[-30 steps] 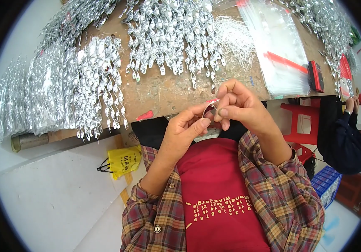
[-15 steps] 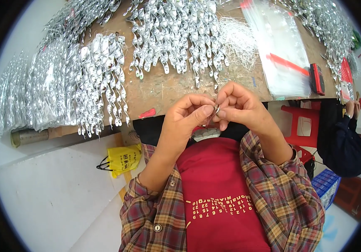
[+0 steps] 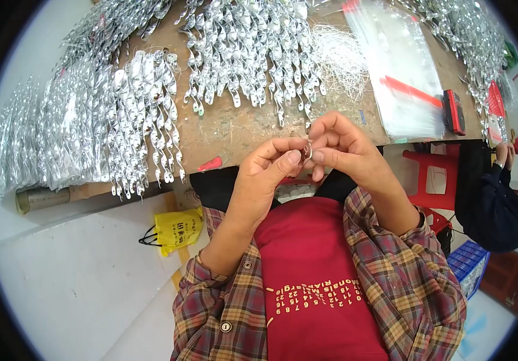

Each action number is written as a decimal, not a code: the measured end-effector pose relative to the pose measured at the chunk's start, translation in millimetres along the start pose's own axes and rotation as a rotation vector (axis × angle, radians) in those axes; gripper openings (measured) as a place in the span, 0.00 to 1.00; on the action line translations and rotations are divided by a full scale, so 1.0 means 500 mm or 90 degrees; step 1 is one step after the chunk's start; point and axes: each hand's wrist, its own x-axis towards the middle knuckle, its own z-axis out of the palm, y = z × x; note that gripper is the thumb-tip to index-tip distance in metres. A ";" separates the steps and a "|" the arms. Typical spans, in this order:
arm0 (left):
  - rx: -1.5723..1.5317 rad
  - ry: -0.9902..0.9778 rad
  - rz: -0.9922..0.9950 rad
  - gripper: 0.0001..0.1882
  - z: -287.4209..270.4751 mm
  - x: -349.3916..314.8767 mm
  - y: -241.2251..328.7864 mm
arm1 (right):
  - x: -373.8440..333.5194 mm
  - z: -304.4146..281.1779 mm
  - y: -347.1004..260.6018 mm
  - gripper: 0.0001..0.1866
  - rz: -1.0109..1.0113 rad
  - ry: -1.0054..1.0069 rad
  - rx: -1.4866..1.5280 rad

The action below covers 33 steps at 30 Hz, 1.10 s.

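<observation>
My left hand [image 3: 263,173] and my right hand [image 3: 350,151] meet in front of the table edge, thumbs and forefingers closed in a pinch. Between the fingertips is a small silvery loop [image 3: 308,151], held by both hands; its lower part is hidden by the fingers. Beyond the hands, rows of twisted shiny silver strips [image 3: 235,54] lie on the worn wooden table [image 3: 229,133], their holed ends toward me. A tangle of thin white strings [image 3: 342,60] lies to the right of these strips.
Clear plastic sleeves [image 3: 403,78] with red bands and a red-and-black device [image 3: 453,111] lie at right. Bagged silver strips [image 3: 60,132] fill the left. A red scrap [image 3: 210,163] is near the edge. A yellow bag [image 3: 177,230], red stool [image 3: 430,180] and another person [image 3: 490,204] are nearby.
My fingers have shifted slightly at the pinch, and the small loop now shows more clearly between the fingertips. Both hands stay in nearly the same place.
</observation>
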 end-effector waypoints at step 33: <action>0.203 0.036 0.241 0.09 0.001 -0.001 -0.038 | 0.002 -0.002 0.011 0.07 -0.062 0.002 -0.059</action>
